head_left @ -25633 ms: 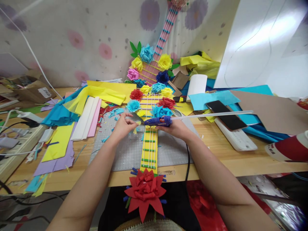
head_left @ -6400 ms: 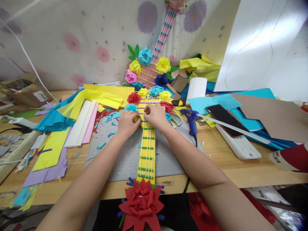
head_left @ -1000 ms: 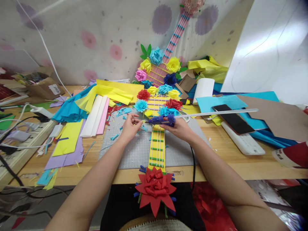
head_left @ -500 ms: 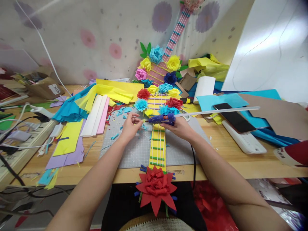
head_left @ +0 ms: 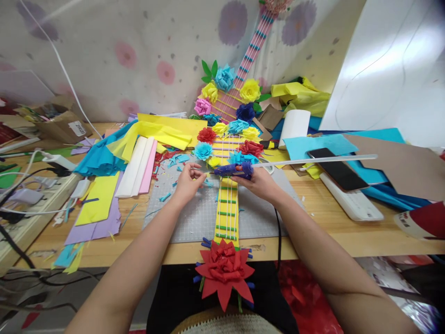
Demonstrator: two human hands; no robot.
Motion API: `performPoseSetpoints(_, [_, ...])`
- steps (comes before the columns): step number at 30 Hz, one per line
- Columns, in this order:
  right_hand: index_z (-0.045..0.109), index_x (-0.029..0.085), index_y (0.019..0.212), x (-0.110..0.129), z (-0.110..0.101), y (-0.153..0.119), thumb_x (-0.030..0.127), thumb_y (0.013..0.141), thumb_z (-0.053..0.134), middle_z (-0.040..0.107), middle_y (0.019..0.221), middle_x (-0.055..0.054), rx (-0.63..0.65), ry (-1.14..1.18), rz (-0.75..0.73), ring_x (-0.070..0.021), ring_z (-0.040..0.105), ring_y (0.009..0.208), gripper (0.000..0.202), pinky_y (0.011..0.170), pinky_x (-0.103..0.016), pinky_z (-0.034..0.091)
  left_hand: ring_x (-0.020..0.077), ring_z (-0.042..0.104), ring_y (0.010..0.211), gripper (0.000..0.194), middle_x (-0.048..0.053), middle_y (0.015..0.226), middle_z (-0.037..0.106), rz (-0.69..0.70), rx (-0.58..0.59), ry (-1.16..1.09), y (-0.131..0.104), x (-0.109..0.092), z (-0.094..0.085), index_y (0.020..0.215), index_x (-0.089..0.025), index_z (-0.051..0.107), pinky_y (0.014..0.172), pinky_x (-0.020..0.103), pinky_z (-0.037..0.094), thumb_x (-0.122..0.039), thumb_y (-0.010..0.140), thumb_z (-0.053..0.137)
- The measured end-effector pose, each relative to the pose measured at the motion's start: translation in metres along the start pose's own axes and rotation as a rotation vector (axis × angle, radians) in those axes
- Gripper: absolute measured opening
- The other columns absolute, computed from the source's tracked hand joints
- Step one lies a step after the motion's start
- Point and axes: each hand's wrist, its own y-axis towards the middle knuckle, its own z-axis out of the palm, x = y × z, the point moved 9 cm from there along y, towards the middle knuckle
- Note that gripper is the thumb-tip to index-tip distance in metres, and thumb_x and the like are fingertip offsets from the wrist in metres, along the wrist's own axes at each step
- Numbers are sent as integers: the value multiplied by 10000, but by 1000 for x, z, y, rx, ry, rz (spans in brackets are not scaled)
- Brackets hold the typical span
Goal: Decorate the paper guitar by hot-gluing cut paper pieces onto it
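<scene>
My right hand [head_left: 259,182] is wrapped round a blue hot glue gun [head_left: 234,170], its nozzle pointing left. A long clear glue stick [head_left: 313,161] juts from its back end to the right. Close to the nozzle, my left hand [head_left: 189,182] pinches something small, seemingly yellow, too tiny to name. Beneath the glue gun lies a yellow paper guitar [head_left: 227,204] with white strings and green frets. Red, blue and yellow paper flowers cover its body, and a large red paper flower [head_left: 225,273] sits at the near end of its neck.
A grey cutting mat [head_left: 189,227] with paper scraps lies under the guitar. A pink paper guitar [head_left: 229,104] leans at the back wall. Rolled paper [head_left: 135,167] lies left, a phone [head_left: 337,169] right, a red cup [head_left: 422,220] at the right edge. A power strip [head_left: 31,222] with cables stands far left.
Both hands and the glue gun hold nearly the same pose, the nozzle still by the left fingertips. The whole view has shifted very slightly.
</scene>
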Motion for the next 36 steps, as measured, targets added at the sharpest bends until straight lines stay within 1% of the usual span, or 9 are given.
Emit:
performPoseSetpoints(6, [693, 196, 885, -1, 1, 0, 476, 799, 575, 702, 819, -68, 24, -41, 30, -224, 624, 744, 315, 641, -300, 442, 61, 502, 462, 409, -81, 588, 544, -5, -4, 1, 0, -1, 0, 870, -193, 442, 430, 178, 421, -274, 581, 719])
performPoseSetpoints(10, [688, 193, 913, 1, 1, -1, 457, 803, 577, 704, 844, -74, 29, -27, 18, -228, 625, 754, 307, 643, -301, 437, 72, 504, 484, 391, -75, 585, 547, 12, -7, 3, 0, -2, -1, 868, -193, 439, 429, 185, 426, -274, 591, 705])
performPoseSetpoints(14, [686, 202, 901, 3, -1, -1, 447, 800, 582, 703, 851, -69, 15, -27, -7, -228, 625, 769, 285, 658, -302, 443, 75, 506, 484, 405, -75, 580, 543, 9, -9, -5, 0, -1, -1, 862, -194, 445, 431, 186, 425, -292, 582, 721])
performPoseSetpoints(20, [689, 210, 928, 2, 1, -1, 468, 810, 561, 702, 861, -68, 32, -45, -21, -228, 618, 787, 311, 658, -304, 446, 63, 491, 474, 411, -79, 566, 541, 6, -26, -16, 0, -1, -2, 847, -192, 450, 422, 169, 426, -293, 567, 733])
performPoseSetpoints(26, [680, 200, 898, 4, 0, -1, 465, 798, 568, 691, 846, -72, 21, -26, -14, -225, 608, 772, 305, 655, -306, 441, 69, 491, 471, 450, -80, 562, 542, -12, -19, -34, 0, 0, -1, 849, -191, 455, 416, 181, 423, -322, 542, 756])
performPoseSetpoints(32, [666, 200, 873, 6, -9, -6, 498, 787, 564, 683, 836, -56, -29, 18, -3, -206, 587, 746, 327, 672, -309, 445, 70, 506, 503, 480, -65, 601, 567, -80, 9, -168, -2, 0, 1, 854, -177, 474, 445, 193, 416, -325, 522, 786])
performPoseSetpoints(36, [660, 197, 771, -6, -19, -13, 519, 761, 581, 651, 725, -33, -76, 46, 66, -185, 562, 675, 331, 620, -294, 446, 50, 501, 505, 505, -54, 641, 585, -164, 52, -297, -4, 1, 4, 878, -171, 492, 449, 179, 400, -305, 505, 805])
